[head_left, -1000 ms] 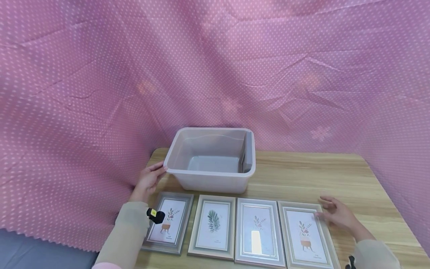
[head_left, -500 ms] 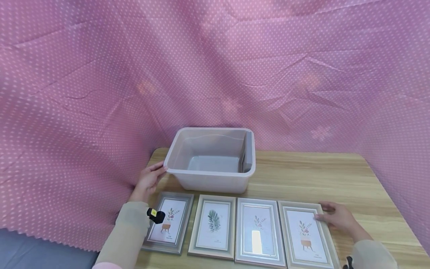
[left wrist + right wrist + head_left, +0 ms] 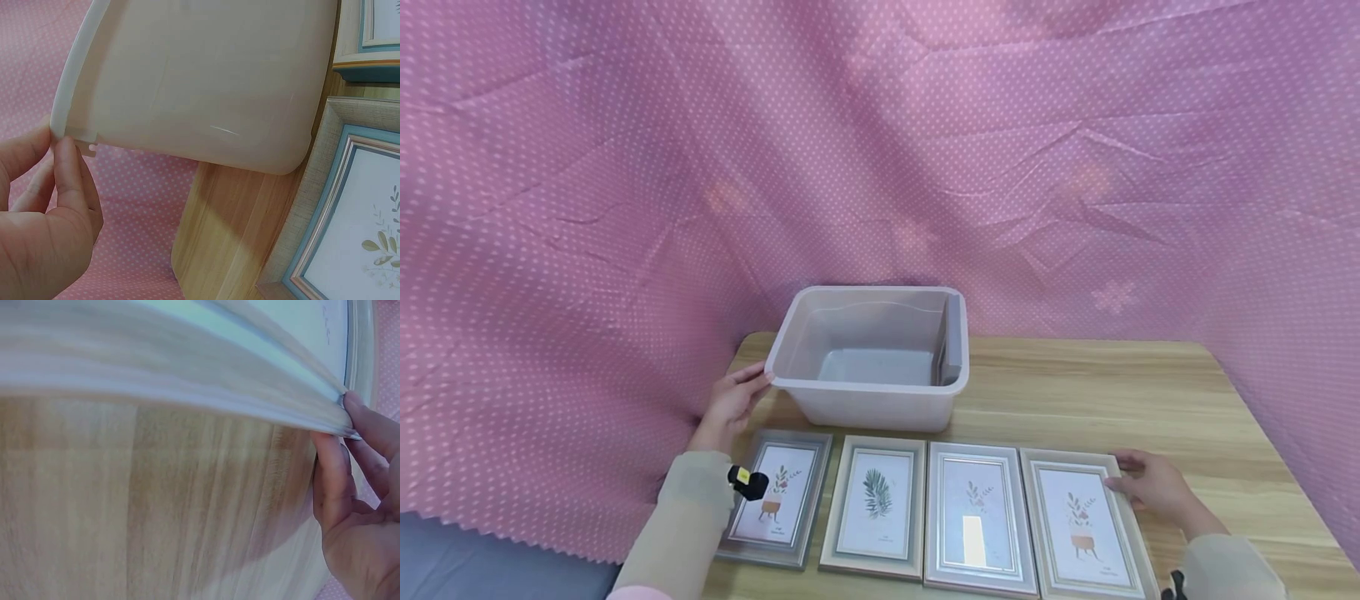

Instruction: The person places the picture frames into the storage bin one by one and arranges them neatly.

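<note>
My left hand point(image 3: 730, 406) pinches the front-left rim corner of a pale plastic bin point(image 3: 872, 408); the left wrist view shows the thumb and fingers on either side of that rim. My right hand point(image 3: 1157, 492) grips the upper right edge of the rightmost picture frame point(image 3: 1078, 521), which has a cream border and a potted-plant print. In the right wrist view, the thumb lies over the frame's border and fingers reach beneath its edge. A grey frame point(image 3: 955, 342) stands on edge inside the bin, against its right wall.
Left of the held frame, several more lie face up in a row: a silvery one point(image 3: 977, 521), a leaf print point(image 3: 874, 506) and a grey-bordered one point(image 3: 778, 500). They rest on a wooden table point(image 3: 1097, 392). Pink dotted cloth point(image 3: 880, 167) hangs behind and beside it.
My right hand has closed from beside the rightmost frame onto its right edge. My left hand and the bin have kept their place.
</note>
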Motion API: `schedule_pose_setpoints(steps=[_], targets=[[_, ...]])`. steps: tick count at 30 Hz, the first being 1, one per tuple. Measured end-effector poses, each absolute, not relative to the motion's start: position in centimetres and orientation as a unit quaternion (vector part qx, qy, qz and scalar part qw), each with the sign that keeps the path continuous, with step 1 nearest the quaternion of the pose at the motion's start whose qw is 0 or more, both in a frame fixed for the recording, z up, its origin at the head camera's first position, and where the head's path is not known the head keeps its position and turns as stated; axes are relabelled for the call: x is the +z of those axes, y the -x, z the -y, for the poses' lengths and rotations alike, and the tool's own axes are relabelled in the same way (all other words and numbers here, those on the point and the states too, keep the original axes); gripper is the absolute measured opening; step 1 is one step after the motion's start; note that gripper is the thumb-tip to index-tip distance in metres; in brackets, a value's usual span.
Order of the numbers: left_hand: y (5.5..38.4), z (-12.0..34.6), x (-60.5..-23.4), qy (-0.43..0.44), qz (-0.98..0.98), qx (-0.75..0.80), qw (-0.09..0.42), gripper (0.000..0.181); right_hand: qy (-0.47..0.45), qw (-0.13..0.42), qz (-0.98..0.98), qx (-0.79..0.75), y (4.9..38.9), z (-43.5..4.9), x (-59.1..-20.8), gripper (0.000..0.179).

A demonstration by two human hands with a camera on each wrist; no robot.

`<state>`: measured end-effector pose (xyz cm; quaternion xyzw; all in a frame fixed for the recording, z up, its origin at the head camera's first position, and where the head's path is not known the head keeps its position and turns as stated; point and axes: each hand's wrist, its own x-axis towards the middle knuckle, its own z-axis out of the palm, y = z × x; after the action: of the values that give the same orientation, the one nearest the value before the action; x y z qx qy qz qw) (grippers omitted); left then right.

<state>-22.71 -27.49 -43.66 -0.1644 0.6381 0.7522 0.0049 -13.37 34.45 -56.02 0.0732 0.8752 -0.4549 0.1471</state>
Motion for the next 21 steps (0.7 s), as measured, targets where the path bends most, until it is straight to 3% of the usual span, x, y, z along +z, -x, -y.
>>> schedule_pose_setpoints(steps=[15,21], targets=[[22.7,27.4,-43.8,0.173,-0.652,0.738,0.013,0.049,-0.038,0.136,-0.872,-0.469,13.6,-35.7,-54.9,0.067],[22.6,27.4,-43.6,0.161,-0.643,0.749,0.013,0.049,-0.01,0.161,-0.852,-0.499,13.9,-36.6,-53.3,0.068]])
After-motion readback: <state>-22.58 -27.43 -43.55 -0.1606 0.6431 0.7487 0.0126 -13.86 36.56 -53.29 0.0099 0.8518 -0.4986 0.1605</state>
